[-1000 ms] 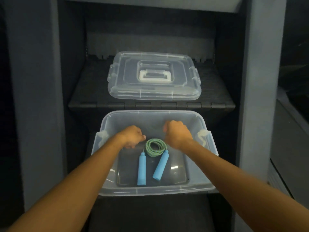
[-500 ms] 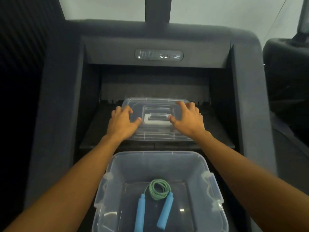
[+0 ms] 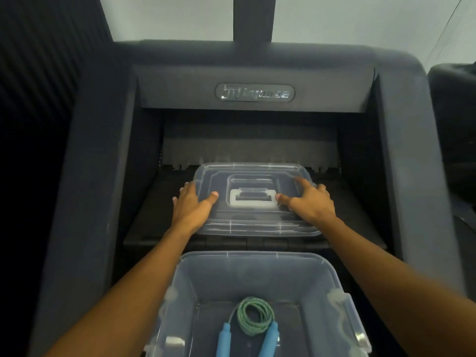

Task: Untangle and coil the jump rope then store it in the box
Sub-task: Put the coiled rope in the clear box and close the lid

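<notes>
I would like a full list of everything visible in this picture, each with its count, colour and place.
box: one, clear, open, nearest the camera
jump rope: one, green coil with two blue handles, inside the box
lid: one, clear, white handle, on the black ledge behind the box
machine: one, dark grey, surrounds the ledge, silver logo plate
left hand: one, holds the lid's left side
right hand: one, holds the lid's right side
</notes>
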